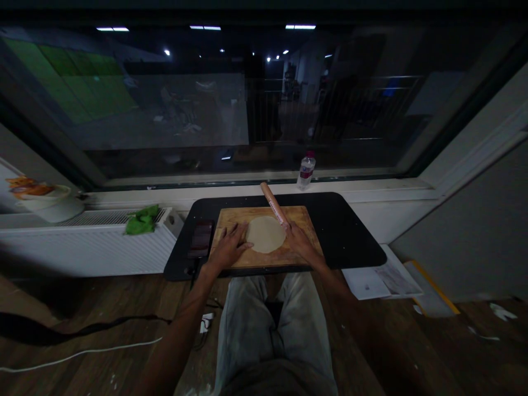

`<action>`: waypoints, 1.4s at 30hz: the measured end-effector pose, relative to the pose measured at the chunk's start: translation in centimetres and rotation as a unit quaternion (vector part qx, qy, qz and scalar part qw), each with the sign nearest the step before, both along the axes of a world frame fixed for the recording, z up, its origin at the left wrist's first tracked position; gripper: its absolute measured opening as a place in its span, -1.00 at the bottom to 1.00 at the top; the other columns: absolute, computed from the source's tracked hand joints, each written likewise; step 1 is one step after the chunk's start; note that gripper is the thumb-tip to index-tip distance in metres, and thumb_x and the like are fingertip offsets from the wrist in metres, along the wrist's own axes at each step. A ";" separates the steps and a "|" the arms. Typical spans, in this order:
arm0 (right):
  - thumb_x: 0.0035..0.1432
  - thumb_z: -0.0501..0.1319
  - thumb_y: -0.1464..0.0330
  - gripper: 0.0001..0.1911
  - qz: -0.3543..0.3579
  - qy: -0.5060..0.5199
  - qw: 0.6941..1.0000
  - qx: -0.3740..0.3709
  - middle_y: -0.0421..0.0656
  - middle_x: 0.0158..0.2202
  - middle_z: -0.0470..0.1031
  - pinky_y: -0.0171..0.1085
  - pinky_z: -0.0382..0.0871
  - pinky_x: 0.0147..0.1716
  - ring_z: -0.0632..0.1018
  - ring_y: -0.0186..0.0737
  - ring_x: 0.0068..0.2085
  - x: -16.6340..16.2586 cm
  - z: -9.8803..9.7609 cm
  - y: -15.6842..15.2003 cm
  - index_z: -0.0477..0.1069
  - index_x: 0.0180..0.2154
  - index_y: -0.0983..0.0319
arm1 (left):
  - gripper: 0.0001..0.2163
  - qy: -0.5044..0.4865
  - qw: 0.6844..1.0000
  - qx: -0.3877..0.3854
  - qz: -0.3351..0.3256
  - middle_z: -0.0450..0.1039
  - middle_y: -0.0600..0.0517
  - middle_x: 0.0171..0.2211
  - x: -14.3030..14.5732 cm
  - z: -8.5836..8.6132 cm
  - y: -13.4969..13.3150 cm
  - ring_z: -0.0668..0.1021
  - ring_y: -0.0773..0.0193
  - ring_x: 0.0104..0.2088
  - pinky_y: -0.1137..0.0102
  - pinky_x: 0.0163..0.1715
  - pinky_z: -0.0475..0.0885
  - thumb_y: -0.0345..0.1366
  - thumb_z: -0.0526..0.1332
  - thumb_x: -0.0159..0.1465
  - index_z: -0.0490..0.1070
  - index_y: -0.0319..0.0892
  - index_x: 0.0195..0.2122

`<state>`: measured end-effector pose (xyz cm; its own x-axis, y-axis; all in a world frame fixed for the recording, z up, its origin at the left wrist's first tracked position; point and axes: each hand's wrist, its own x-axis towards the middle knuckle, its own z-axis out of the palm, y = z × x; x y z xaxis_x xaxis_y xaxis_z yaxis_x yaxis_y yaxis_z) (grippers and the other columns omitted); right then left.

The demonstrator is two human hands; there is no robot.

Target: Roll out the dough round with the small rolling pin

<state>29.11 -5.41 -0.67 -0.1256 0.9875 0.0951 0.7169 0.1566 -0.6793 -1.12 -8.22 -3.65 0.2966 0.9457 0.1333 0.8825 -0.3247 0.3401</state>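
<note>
A thin round sheet of dough (266,234) lies flat on a wooden board (229,215). My left hand (229,246) rests at the dough's left edge, fingers spread and touching the board and the dough's rim. At the dough's right side, my right hand (299,241) is closed around the near end of a wooden rolling pin (273,203). The pin slants away from me to the upper left, its far end past the board's back edge. Part of the pin's near end is hidden in my right hand.
The board sits on a black table (350,236), with a dark segmented object (201,239) at its left. On the window sill stands a water bottle (306,171). A green cloth (142,220) and a white bucket (53,204) are on the radiator (124,250). Papers (383,275) lie low at the right.
</note>
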 end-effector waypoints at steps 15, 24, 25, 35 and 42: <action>0.69 -0.14 0.13 -0.44 -0.029 -0.025 0.999 0.020 0.02 -0.09 0.75 -0.17 0.59 -0.01 0.75 0.03 -0.03 -1.5 -2.6 -4.2 0.60 0.09 0.18 | -0.46 -0.034 0.999 0.006 -0.040 0.40 -0.13 0.54 0.5 -1.0 2.9 0.23 0.03 0.65 -0.11 0.67 -0.03 -0.17 0.04 0.64 0.26 -0.10 0.60; 0.64 0.10 0.22 -0.63 0.082 -0.148 0.983 0.076 -0.01 0.20 0.69 -0.09 0.52 0.24 0.67 0.04 0.21 3.0 1.5 -0.6 0.54 0.26 0.13 | -0.54 -0.138 0.967 0.160 0.140 0.59 -0.28 0.33 0.0 2.6 5.5 0.56 -0.04 0.35 0.03 0.44 0.45 -0.24 -0.05 0.63 0.52 -0.27 0.34; 0.63 0.14 0.22 -0.66 0.125 -0.164 0.976 0.071 -0.01 0.21 0.69 -0.08 0.51 0.26 0.66 0.03 0.24 3.4 2.2 0.4 0.55 0.24 0.14 | -0.55 -0.125 0.964 0.176 0.153 0.59 -0.28 0.31 -0.1 3.0 5.8 0.55 -0.06 0.35 0.01 0.43 0.44 -0.25 -0.04 0.62 0.53 -0.26 0.32; 0.54 0.34 0.21 -0.66 0.246 -0.173 0.951 0.077 0.01 0.27 0.67 -0.08 0.50 0.30 0.64 0.03 0.30 2.0 1.9 7.1 0.62 0.23 0.15 | -0.37 0.060 0.996 0.050 0.030 0.47 -0.30 0.45 1.3 2.2 8.5 0.43 -0.07 0.52 0.03 0.50 0.33 -0.46 0.11 0.45 0.28 -0.28 0.56; 0.67 0.10 0.27 -0.64 0.227 -0.195 0.949 0.098 0.02 0.15 0.65 -0.07 0.44 0.32 0.63 -0.02 0.19 0.6 1.4 8.7 0.68 0.08 0.18 | -0.12 0.048 0.998 -0.020 -0.039 0.36 -0.20 0.56 1.1 2.5 12.0 0.35 -0.07 0.59 0.00 0.56 0.27 -0.50 0.24 0.21 0.23 -0.13 0.62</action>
<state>29.66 3.30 0.71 -0.5969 0.7915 0.1309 0.7366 0.6054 -0.3017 -0.02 3.83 -1.18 0.3793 0.9230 0.0643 0.8841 -0.3820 0.2692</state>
